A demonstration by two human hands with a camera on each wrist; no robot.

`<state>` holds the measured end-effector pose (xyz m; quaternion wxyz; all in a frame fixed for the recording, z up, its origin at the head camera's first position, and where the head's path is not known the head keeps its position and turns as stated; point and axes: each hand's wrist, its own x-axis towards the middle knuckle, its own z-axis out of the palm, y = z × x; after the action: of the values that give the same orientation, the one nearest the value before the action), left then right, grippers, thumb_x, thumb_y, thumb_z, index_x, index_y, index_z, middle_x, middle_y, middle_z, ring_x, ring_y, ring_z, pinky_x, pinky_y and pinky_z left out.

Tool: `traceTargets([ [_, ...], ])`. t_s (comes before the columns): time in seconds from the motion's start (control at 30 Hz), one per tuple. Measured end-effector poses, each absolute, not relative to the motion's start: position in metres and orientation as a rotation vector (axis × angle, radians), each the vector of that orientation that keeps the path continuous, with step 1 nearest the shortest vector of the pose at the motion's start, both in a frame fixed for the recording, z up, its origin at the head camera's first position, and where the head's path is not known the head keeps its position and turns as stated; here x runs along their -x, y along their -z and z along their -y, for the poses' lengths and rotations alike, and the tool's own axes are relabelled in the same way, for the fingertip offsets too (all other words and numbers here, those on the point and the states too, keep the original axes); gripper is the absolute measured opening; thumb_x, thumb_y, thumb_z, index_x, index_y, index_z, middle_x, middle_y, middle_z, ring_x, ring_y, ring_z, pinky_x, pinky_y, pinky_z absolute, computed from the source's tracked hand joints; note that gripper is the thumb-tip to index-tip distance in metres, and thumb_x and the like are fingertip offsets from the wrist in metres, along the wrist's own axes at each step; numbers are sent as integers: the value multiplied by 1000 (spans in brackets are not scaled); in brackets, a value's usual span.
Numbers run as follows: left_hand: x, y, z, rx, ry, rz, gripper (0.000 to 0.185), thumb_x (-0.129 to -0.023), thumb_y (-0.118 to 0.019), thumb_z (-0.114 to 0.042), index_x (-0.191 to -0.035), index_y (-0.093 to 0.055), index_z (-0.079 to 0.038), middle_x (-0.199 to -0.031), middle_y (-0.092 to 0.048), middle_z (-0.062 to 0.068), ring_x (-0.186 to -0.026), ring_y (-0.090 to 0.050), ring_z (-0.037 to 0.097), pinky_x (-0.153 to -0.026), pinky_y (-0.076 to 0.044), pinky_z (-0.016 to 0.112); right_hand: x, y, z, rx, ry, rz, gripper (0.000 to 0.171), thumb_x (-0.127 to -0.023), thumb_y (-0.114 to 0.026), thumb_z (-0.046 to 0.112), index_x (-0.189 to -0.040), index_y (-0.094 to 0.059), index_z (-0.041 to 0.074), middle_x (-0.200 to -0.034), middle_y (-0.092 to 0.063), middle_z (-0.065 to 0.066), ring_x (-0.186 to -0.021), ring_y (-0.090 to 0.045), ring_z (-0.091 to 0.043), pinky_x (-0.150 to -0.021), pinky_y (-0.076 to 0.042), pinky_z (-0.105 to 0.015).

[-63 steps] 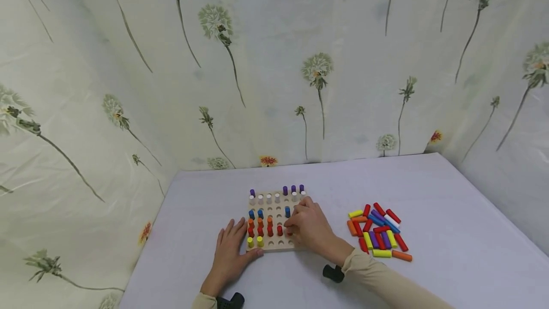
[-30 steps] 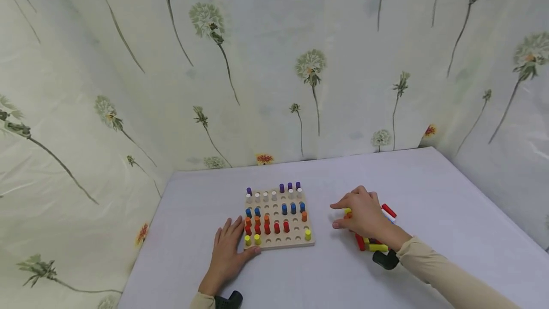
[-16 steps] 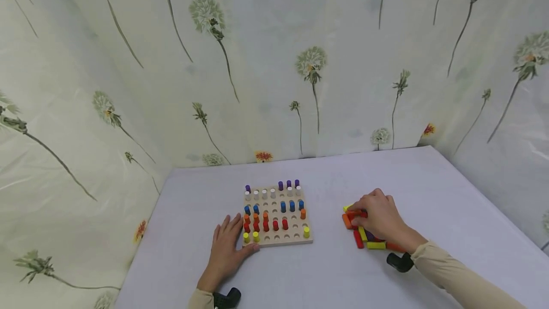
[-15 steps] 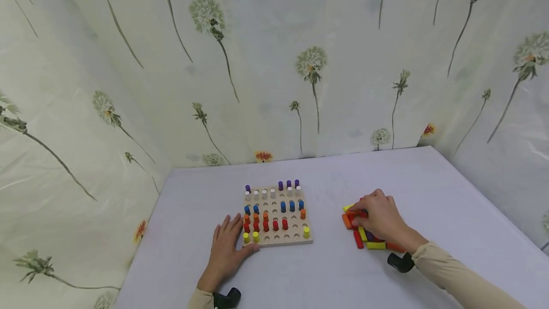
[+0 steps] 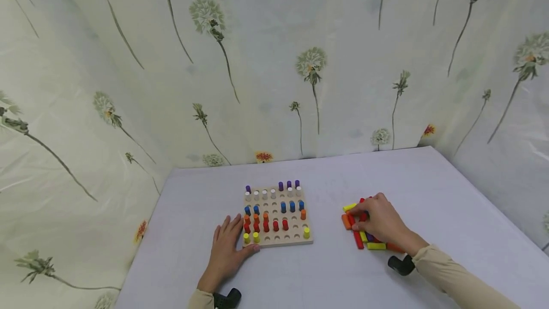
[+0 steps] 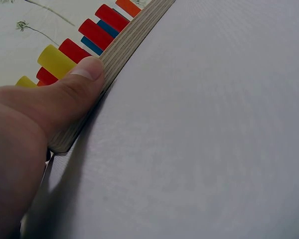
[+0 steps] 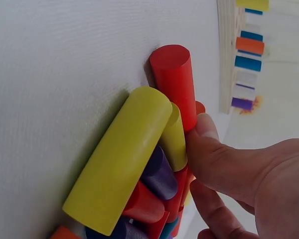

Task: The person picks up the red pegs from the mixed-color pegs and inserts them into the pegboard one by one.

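Note:
A wooden pegboard (image 5: 279, 244) stands on the table with rows of purple, white, blue, orange, red and yellow pegs upright in it. My left hand (image 5: 226, 254) rests at its near left corner, fingers spread along the left side. In the left wrist view the thumb (image 6: 87, 72) lies against the board's front edge beside a yellow peg (image 6: 55, 60). Over a pile of loose pegs at the right, my right hand (image 5: 379, 218) pinches a red peg (image 5: 351, 219) between thumb and index finger. The hand covers part of the pile.
Around the right hand lie loose pegs: a yellow one (image 5: 376, 246) in front, a red one (image 5: 358, 240), an orange one (image 5: 346, 221) at the left. White cloth covers the table (image 5: 309, 271). A flower-patterned curtain (image 5: 257, 85) hangs behind it.
My right hand has left the board, reached the loose pegs and closed thumb and finger on a red one. Several more pegs now show in the board. My left hand stays put.

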<state>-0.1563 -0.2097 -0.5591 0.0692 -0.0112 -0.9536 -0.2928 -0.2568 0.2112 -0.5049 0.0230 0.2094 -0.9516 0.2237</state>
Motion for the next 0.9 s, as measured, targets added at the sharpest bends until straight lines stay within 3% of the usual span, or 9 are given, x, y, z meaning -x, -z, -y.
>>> traceTargets([
  [0.23,156,558,210,34,888,2865,90,-87,-82,-56,-154,-53,-3,-166,-46,15,-160,-27,44,-130,-13,70,254,504,-208,-644,-726,2955,40,-72,-99,26,-108,-85,15,-94,-77,4,-96,-47,-25,-70,-43,-30],
  [0.53,157,562,210,22,908,2867,91,-87,-81,-57,-155,-53,-4,-167,-45,14,-161,-25,43,-130,-13,70,251,505,-209,-660,-746,2931,37,-72,-99,24,-106,-86,16,-94,-75,6,-101,-48,-25,-73,-48,-32],
  [0.7,158,565,211,25,915,2870,91,-87,-82,-58,-155,-53,-5,-167,-45,13,-161,-25,43,-130,-12,69,251,507,-212,-642,-731,2920,25,-79,-95,22,-103,-86,18,-98,-75,4,-101,-49,-25,-76,-48,-35],
  [0.9,158,565,211,29,919,2857,91,-87,-81,-58,-155,-53,-4,-167,-46,13,-161,-25,43,-131,-12,69,252,506,-209,-655,-743,2869,10,-87,-89,18,-96,-84,17,-90,-75,9,-97,-49,-23,-75,-45,-33],
])
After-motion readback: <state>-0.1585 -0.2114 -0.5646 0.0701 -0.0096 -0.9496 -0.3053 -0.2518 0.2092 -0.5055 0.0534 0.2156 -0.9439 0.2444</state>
